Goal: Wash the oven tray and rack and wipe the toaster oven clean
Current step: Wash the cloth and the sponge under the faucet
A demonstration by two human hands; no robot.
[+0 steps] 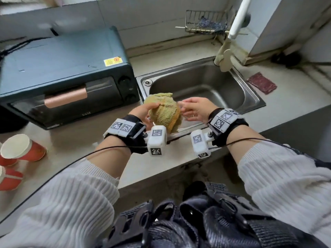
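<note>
Nearest the camera, two forearms in ribbed white sleeves reach forward over the near edge of a pale counter [75, 140], each wrist strapped with a black band carrying white marker blocks and a thin cable. Just beyond the wrists, the hands meet over the near left corner of a steel sink [206, 86]. The left hand [143, 110] has its fingers and thumb curled around a bunched yellow-green cloth [164, 111], holding it up from the left side. The right hand [195, 109] pinches the cloth's right edge with its fingertips, the other fingers loosely spread. Holding the cloth over the basin probably lets any drips fall in the sink, and the two-handed grip suggests it is being wrung or folded for wiping.

To the left on the counter, close beside the sink, sits the dark toaster oven [68, 68], its door shut and its copper-coloured handle facing the person, within easy reach of the cloth. No tray or rack can be seen; whether they are inside the oven cannot be told. Red paper cups [19, 151] lie at the near left edge.

Farther right, a dark red scouring pad [262, 83] rests on the counter beside the sink. At the far side, a cream tap [225, 58] stands behind the basin, and a wire basket [202, 22] hangs on the tiled wall
</note>
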